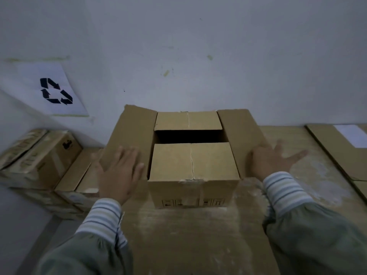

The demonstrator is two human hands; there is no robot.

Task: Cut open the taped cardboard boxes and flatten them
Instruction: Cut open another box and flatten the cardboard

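A brown cardboard box [193, 187] stands on the worn table [198, 235] against the wall. Its two long flaps are spread out to left and right, and its two short flaps lie partly folded in over a dark opening. My left hand [119, 173] hovers with straight, spread fingers over the left flap [131, 133]. My right hand [272, 159] is spread flat beside the right flap [238, 133], fingers straight. Neither hand holds anything.
Several taped cardboard boxes [39, 155] are stacked to the left, below table height. Flattened cardboard sheets [341, 147] with a white label lie at the table's right. A paper with a recycling sign [55, 92] hangs on the wall.
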